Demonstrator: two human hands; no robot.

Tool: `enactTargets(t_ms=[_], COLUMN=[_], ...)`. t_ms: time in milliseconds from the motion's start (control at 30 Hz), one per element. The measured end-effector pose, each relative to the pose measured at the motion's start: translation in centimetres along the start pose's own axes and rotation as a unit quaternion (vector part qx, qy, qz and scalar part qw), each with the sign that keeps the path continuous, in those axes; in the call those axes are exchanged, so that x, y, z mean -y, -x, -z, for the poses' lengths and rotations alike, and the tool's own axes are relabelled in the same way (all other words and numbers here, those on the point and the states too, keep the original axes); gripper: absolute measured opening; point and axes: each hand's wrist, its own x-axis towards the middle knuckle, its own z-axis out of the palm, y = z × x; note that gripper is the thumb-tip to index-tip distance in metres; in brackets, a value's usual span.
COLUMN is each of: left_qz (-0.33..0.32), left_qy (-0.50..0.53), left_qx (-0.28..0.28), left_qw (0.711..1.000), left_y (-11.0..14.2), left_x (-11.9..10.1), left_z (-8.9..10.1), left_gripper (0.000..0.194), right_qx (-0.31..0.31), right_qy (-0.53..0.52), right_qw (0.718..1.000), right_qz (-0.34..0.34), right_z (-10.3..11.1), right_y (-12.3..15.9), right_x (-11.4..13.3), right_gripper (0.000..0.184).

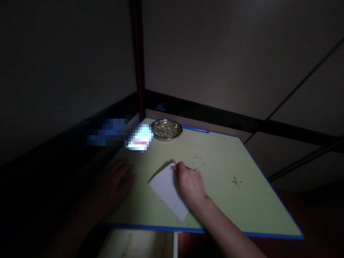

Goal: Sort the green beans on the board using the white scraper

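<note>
My right hand (189,183) rests on a white card (168,191) that lies on a pale green table (228,200) with a blue edge; the fingers are curled over the card's right edge and grip it. My left hand (113,182) lies flat in shadow at the table's left edge, fingers stretched out, holding nothing. Small dark seeds (198,162) are scattered just beyond my right hand, and a second cluster of seeds (236,182) lies further right.
A round metal dish (166,129) filled with seeds stands at the table's far corner. Next to it lies a blurred white item (140,138). A dark post (138,61) rises behind the dish, with walls close behind. The room is dim.
</note>
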Motion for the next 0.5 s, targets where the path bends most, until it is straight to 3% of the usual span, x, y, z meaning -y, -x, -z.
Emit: enactTargets(t_ms=[133,233,400,500], left_qz=[0.009,0.014,0.019,0.011], left_qy=[0.012,0.016,0.021,0.022], left_qx=[0.005,0.007,0.006,-0.004], left_qw=[1.0,1.0,1.0,1.0], left_y=[0.1,0.1,0.1,0.2], left_x=[0.2,0.0,-0.5,-0.4], left_z=[-0.3,-0.1,0.2,0.1], left_gripper=[0.055,0.056,0.055,0.053], right_qx=[-0.041,-0.097,-0.096,-0.13], right_qy=[-0.055,-0.162,-0.41,-0.431], right_qw=[0.997,0.981,0.902,0.875], right_qz=[-0.022,-0.049,-0.097,-0.179], right_z=[1.4,2.6,3.4,3.1], right_y=[-0.3,0.5,5.3,8.9], right_x=[-1.0,-4.2,-11.6,-14.8], right_gripper=[0.028,0.023,0.026,0.041])
